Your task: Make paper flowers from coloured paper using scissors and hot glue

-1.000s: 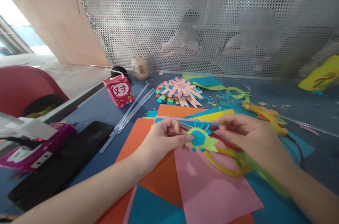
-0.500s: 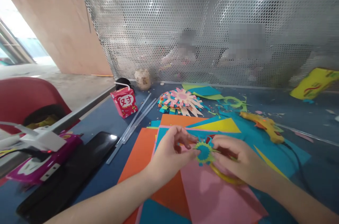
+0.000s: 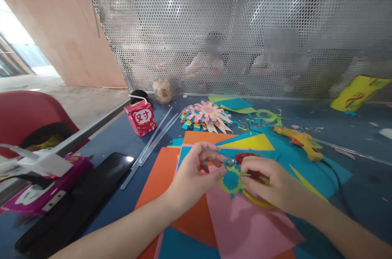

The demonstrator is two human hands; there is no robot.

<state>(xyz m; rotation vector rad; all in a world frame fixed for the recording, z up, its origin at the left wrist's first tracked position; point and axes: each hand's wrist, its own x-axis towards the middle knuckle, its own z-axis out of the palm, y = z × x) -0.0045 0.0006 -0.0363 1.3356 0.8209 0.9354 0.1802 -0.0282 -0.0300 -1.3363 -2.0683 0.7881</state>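
A small paper rosette (image 3: 231, 181), with a blue centre and a yellow-green fringe, is held between both hands over the stacked paper. My left hand (image 3: 200, 169) pinches its left edge with thumb and fingers. On the other side, my right hand (image 3: 266, 179) grips the rosette's right edge with closed fingertips. Blue paper strips curl above the disc, near a small shiny spot. Below lies a pink sheet (image 3: 241, 222) on orange paper (image 3: 156, 181). Partly hidden by my right hand are a yellow ring-shaped piece (image 3: 257, 201) and a red handle-like loop (image 3: 245, 156).
A yellow glue gun (image 3: 301, 141) with a cord lies at right. Finished-looking fringed rosettes (image 3: 208, 114) are piled behind the paper. Clear glue sticks (image 3: 156, 138), a red drink carton (image 3: 141, 118), a black phone-like slab (image 3: 79, 202) and a purple power strip (image 3: 49, 189) sit left.
The rosette has tilted and dropped slightly, turning its blue face more toward me. Both hands stay on it, and the whole view has shifted a little.
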